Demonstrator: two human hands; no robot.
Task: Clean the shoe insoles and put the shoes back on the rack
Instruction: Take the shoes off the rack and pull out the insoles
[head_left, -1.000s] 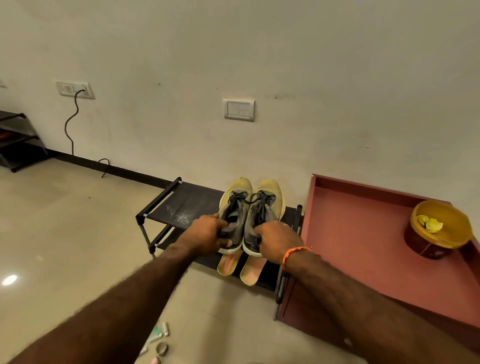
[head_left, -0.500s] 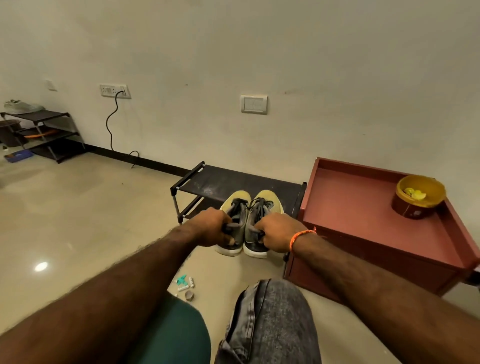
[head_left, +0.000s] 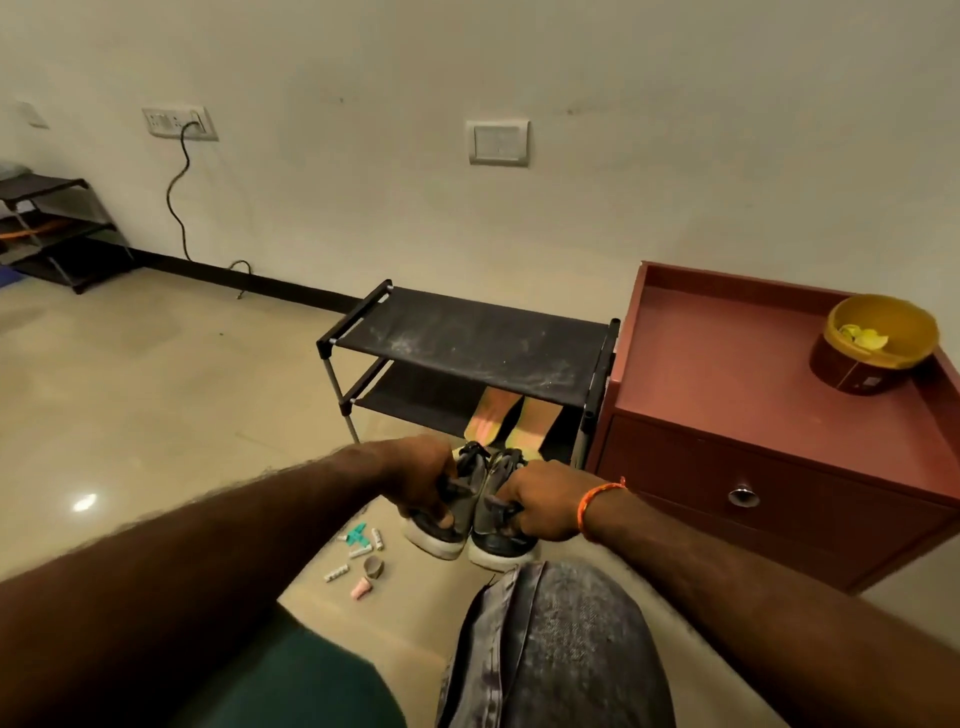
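Shoes are seen lifted clear of the rack in the head view: a second ago both were resting on the top shelf, half a second ago they had been brought lower and nearer, and now they are held in the air above the floor, just in front of the knee. The left shoe (head_left: 447, 512) is gripped at its collar by the left hand (head_left: 415, 475), fingers curled into the opening; the right shoe (head_left: 498, 519) is gripped the same way by the right hand (head_left: 540, 501). The soles are turned down and toward the camera.

The top shelf of the rack (head_left: 467, 338) is now bare and dusty. Two insoles (head_left: 511, 418) are seen lying on the lower shelf, side by side, apart from the shoes. It is judged that the shoes have been taken down for work, so cleaning is at an early stage and the return to the rack is not yet due.

The floor (head_left: 156, 405) is pale and glossy, with small scattered bits (head_left: 358, 556) lying near the left of the shoes. A red cabinet (head_left: 753, 467) stands touching the rack on the right, with a yellow bowl (head_left: 878, 338) on its top. A second rack (head_left: 57, 228) is set against the far left wall, under a socket with a cable.
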